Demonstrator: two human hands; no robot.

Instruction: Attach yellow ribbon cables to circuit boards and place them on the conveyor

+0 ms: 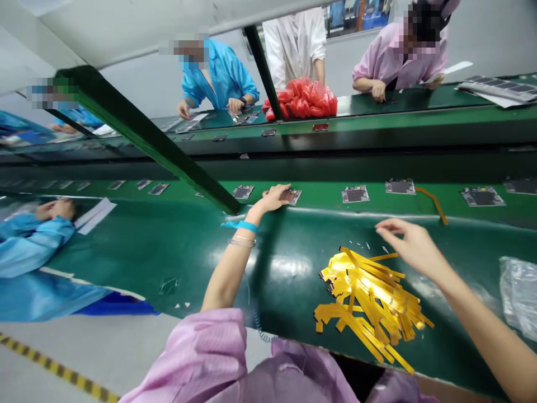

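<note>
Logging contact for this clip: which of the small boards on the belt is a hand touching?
The board under the left hand, just right of the green post. The other boards in the row lie untouched; the right hand hovers over yellow strips.

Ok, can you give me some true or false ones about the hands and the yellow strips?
1. The left hand rests on a small board on the green belt. True.
2. The right hand is pressed flat on the belt. False: it hovers with fingers spread, just above the pile of yellow strips.
3. The yellow strips lie in a loose heap. True.
4. The left wrist is bare. False: it wears a blue strap.
5. The red bags lie right beside the yellow strips. False: they sit on the far side, near other people.
</note>
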